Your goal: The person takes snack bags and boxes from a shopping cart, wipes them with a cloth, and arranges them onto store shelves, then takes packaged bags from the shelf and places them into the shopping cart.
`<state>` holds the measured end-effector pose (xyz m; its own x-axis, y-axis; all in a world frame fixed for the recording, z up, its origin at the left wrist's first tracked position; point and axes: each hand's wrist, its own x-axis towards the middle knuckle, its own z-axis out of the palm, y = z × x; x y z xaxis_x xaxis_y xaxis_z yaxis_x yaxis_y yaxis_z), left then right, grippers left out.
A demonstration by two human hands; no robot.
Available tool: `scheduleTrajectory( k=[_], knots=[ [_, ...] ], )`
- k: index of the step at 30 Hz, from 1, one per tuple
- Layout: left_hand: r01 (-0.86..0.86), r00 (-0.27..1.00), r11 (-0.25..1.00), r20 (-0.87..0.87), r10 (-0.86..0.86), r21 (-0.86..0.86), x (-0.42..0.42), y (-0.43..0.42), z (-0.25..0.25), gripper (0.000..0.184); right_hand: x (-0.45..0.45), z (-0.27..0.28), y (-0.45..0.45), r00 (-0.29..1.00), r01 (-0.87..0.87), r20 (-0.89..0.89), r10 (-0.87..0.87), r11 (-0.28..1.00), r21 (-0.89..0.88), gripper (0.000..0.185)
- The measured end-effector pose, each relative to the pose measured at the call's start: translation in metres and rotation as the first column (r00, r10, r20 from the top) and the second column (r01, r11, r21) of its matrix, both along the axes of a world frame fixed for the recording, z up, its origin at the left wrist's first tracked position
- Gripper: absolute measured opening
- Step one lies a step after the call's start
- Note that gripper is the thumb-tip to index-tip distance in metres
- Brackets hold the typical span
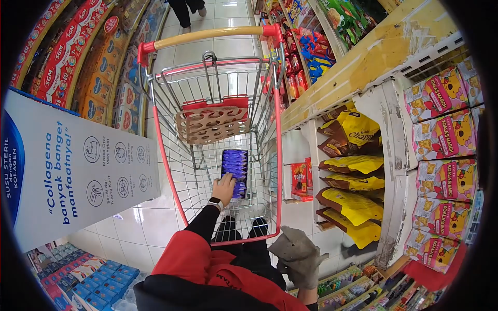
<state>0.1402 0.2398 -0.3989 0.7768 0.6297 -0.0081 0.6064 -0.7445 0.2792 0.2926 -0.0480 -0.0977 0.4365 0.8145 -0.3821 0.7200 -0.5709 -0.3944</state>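
Inside the shopping cart [165, 150], a box of small purple packets [236, 159] lies on the wire floor, the packets stacked in a row. My left hand [223, 189], with a watch on the wrist, reaches down over the box, its fingers bent together on the packets at the box's left side. My fingertips are partly hidden among them. My right hand [306, 267] is low beside the cart's near right corner, closed around a crumpled grey cloth [290, 244] that covers most of it.
A brown tray with round holes [212, 124] leans inside the cart. To the right are shelves with yellow pouches [353, 205], pink Koala's March boxes [445, 136] and a red Pocky box [299, 178]. A white sign [83, 171] stands left; a person's legs [182, 11] show ahead.
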Motion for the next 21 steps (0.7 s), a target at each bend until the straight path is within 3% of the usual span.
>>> scheduleTrajectory(
  k=[1,2,3,4,5,6,7,9,10,12,13,14,15,16,18,19,20,21],
  knots=[
    [0.009,1.000,1.000,-0.012,-0.009,-0.025,0.004,0.006,0.004,0.029,0.000,-0.007,-0.007,1.000,0.001,-0.001,-0.001,1.000,-0.001,0.073],
    [0.018,1.000,0.999,-0.024,-0.019,-0.049,0.008,0.013,0.008,0.029,-0.003,-0.020,-0.019,0.960,0.184,-0.218,-0.178,0.983,0.009,0.072],
    [0.050,0.998,0.999,0.024,-0.050,0.021,0.012,0.017,0.011,0.028,-0.005,-0.027,-0.025,0.842,0.359,-0.423,-0.334,0.933,-0.023,0.071],
    [0.051,0.998,0.998,0.021,-0.051,0.022,0.014,0.020,0.013,0.028,-0.007,-0.011,-0.010,0.841,0.360,-0.425,-0.335,0.933,-0.022,0.071],
    [0.082,0.992,0.995,-0.088,-0.087,-0.060,0.016,0.023,0.016,0.027,-0.007,0.008,0.006,0.994,0.093,-0.048,-0.094,0.995,-0.021,0.072],
    [0.102,0.973,0.985,-0.193,-0.129,-0.142,0.016,0.025,0.016,0.027,-0.008,0.021,0.018,0.926,-0.160,0.325,0.191,0.980,-0.121,0.072],
    [0.122,0.977,0.985,-0.161,-0.140,-0.120,0.015,0.026,0.014,0.027,-0.008,0.014,0.013,0.926,-0.161,0.327,0.191,0.980,-0.116,0.072],
    [0.096,0.988,0.989,-0.113,-0.108,-0.113,0.012,0.026,0.016,0.028,-0.010,0.003,0.008,0.994,0.083,0.064,-0.085,0.996,0.033,0.070],
    [0.071,0.995,0.991,-0.067,-0.079,-0.114,0.011,0.026,0.018,0.030,-0.010,0.006,0.010,0.994,0.088,0.068,-0.091,0.995,0.034,0.070],
    [0.040,0.997,0.994,-0.054,-0.045,-0.098,0.011,0.025,0.014,0.040,-0.013,0.017,0.017,0.910,-0.114,0.369,0.188,0.970,-0.214,0.074],
    [-0.024,1.000,0.994,-0.021,0.022,-0.104,0.010,0.024,0.012,0.043,-0.012,0.021,0.017,0.912,-0.111,0.364,0.186,0.969,-0.219,0.074],
    [-0.090,0.996,0.990,0.012,0.092,-0.110,0.009,0.023,0.010,0.047,-0.008,0.025,0.017,0.919,-0.167,0.330,0.215,0.972,-0.168,0.072],
    [-0.183,0.983,0.967,-0.009,0.184,-0.176,0.011,0.023,0.013,0.062,-0.006,0.026,0.016,0.923,-0.220,0.298,0.244,0.969,-0.113,0.070],
    [-0.180,0.983,0.967,-0.010,0.181,-0.178,0.012,0.022,0.016,0.062,-0.006,0.024,0.014,0.924,-0.217,0.297,0.242,0.969,-0.115,0.070],
    [-0.472,0.866,0.831,0.021,0.499,-0.295,0.015,0.016,0.026,0.080,-0.009,0.016,0.005,0.977,-0.115,0.176,0.123,0.992,-0.058,0.070],
    [-0.531,0.819,0.772,0.024,0.574,-0.348,0.015,0.012,0.022,0.095,-0.010,0.010,0.001,0.992,-0.061,0.113,0.064,0.998,-0.032,0.070],
    [-0.529,0.821,0.774,0.024,0.571,-0.349,0.013,0.008,0.009,0.095,-0.012,0.004,-0.004,0.999,-0.005,0.048,0.006,1.000,-0.008,0.070],
    [-0.525,0.765,0.716,0.113,0.634,-0.460,0.009,0.004,-0.013,0.097,-0.013,-0.002,-0.008,0.999,0.051,-0.018,-0.051,0.999,0.012,0.070]
  ],
)
